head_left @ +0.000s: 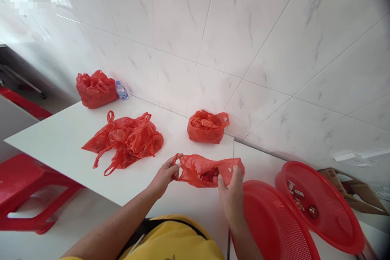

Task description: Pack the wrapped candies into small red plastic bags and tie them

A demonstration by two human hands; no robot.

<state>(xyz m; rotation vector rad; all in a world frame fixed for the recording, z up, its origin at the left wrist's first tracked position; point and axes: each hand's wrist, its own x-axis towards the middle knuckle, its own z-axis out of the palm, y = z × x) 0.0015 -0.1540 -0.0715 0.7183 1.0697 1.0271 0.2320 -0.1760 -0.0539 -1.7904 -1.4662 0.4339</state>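
Note:
Between my hands a red plastic bag point(195, 166) is stretched with its mouth facing up, and small reddish pieces I cannot name show inside. My left hand point(170, 171) pinches the handle at its left end. At the other end, my right hand point(232, 189) grips the bag's edge with the thumb apart from the fingers. Just behind stands a filled red plastic bag point(206, 128) near the wall. A loose pile of crumpled red plastic bags point(128, 140) lies left of my left hand.
Another filled red bag point(96, 91) and a water bottle point(122, 91) stand at the table's far left. Two red plastic baskets point(265, 219) are at my right, the farther one holding a few small packets. A cardboard box point(359, 195) sits beyond; a red stool point(36, 191) is at left.

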